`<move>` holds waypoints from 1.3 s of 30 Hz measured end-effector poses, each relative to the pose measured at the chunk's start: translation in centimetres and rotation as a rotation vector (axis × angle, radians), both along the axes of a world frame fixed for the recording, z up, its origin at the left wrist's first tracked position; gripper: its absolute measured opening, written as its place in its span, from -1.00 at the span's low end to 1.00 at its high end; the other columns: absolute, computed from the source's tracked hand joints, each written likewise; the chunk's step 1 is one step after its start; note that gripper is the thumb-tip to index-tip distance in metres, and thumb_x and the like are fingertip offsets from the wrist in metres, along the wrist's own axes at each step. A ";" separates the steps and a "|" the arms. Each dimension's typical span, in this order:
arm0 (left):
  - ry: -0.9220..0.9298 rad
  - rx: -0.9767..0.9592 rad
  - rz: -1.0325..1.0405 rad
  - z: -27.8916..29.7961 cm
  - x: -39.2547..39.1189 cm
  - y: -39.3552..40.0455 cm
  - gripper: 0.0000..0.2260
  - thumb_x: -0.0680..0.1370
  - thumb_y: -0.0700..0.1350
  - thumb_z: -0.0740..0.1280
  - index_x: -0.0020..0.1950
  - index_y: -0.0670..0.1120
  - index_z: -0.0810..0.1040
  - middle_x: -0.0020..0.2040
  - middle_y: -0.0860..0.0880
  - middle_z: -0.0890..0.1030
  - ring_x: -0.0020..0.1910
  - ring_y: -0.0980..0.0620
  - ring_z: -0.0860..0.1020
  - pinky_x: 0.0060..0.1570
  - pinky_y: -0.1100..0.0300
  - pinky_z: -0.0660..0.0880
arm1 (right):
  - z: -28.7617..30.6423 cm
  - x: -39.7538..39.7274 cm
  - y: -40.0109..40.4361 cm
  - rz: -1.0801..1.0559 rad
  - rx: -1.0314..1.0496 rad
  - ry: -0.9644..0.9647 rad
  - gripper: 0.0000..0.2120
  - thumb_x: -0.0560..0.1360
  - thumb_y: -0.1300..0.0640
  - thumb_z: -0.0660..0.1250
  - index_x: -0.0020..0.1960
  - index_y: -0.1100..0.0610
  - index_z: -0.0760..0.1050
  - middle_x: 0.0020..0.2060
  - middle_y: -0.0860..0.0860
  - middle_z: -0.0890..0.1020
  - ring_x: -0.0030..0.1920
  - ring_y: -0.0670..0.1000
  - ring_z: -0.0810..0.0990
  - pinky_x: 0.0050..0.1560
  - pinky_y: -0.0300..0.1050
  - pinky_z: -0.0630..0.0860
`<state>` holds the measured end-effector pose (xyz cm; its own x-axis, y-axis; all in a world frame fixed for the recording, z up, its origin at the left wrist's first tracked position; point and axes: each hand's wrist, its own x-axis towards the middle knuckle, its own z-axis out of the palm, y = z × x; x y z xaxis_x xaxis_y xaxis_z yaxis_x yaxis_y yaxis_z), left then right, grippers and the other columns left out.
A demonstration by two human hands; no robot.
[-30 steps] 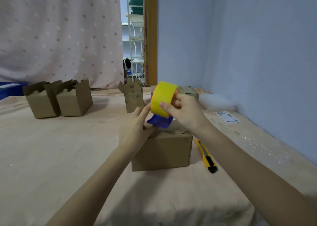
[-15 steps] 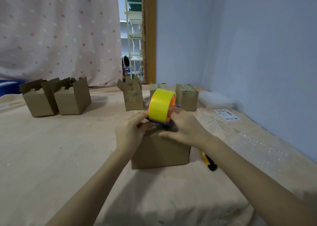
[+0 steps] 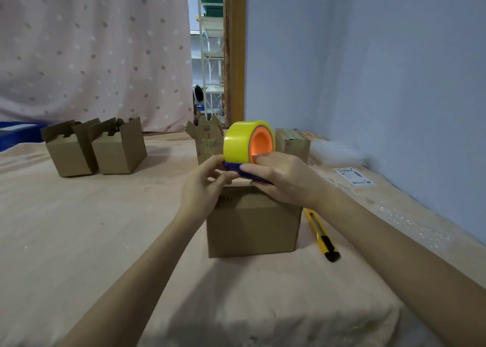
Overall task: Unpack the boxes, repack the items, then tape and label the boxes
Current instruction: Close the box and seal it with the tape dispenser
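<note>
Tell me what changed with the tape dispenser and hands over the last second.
The right hand brought the yellow tape dispenser down from mid-air onto the top of the closed cardboard box, gripping its blue base. The left hand stayed at the dispenser's front edge, fingers now curled there. The utility knife and the open boxes stayed put.

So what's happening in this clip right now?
A person is taping a closed cardboard box on the table. The right hand grips a blue tape dispenser carrying a yellow tape roll at the box's top, while the left hand pinches its front end. A yellow utility knife lies beside the box.
</note>
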<state>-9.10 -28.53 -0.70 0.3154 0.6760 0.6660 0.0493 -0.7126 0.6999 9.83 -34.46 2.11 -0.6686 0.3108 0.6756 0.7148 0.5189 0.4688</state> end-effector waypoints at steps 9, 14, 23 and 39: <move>0.128 0.132 -0.135 3.6 -0.2 0.9 -0.70 0.55 -0.29 0.30 0.10 0.13 0.49 -0.16 0.10 0.60 -0.21 0.20 0.55 -0.20 0.35 0.48 | 3.3 1.3 1.8 -0.131 -0.014 -0.263 -0.47 0.52 0.10 0.31 0.43 0.01 0.21 -0.35 0.10 0.52 -0.28 0.10 0.46 -0.28 -0.07 0.37; 0.056 -0.060 -0.111 6.1 0.3 -0.6 -0.70 0.58 -0.17 0.30 0.30 -0.04 0.37 -0.03 0.06 0.56 -0.07 0.24 0.53 -0.14 0.46 0.45 | 4.9 0.6 0.6 -0.040 -0.051 0.274 -0.53 0.46 -0.01 0.27 0.29 0.06 0.19 -0.02 0.26 0.56 -0.11 0.25 0.61 -0.32 0.06 0.61; -0.123 -0.334 0.005 4.1 1.2 -3.1 -0.88 0.61 -0.03 0.22 0.08 -0.04 0.47 -0.02 0.00 0.57 -0.03 0.07 0.55 -0.05 0.16 0.49 | 5.0 -3.3 -0.8 0.165 0.005 1.064 -0.52 0.41 0.22 0.40 0.17 0.14 0.19 0.01 -0.21 0.34 0.02 -0.39 0.43 -0.13 -0.46 0.46; -0.413 -0.880 -0.245 3.6 1.8 -4.5 -0.76 0.63 0.06 0.18 -0.06 -0.09 0.47 -0.35 -0.08 0.61 -0.46 0.07 0.55 -0.47 0.26 0.50 | 2.0 -5.6 -1.3 0.207 -0.009 1.402 -0.56 0.50 0.33 0.35 0.19 0.15 0.14 -0.01 -0.20 0.35 -0.08 -0.41 0.49 -0.23 -0.44 0.48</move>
<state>-7.34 -33.03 2.92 0.3687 0.9283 0.0486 -0.3957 0.1094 0.9118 4.27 -35.74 4.09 0.5113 0.2990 0.8057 0.4894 0.6694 -0.5590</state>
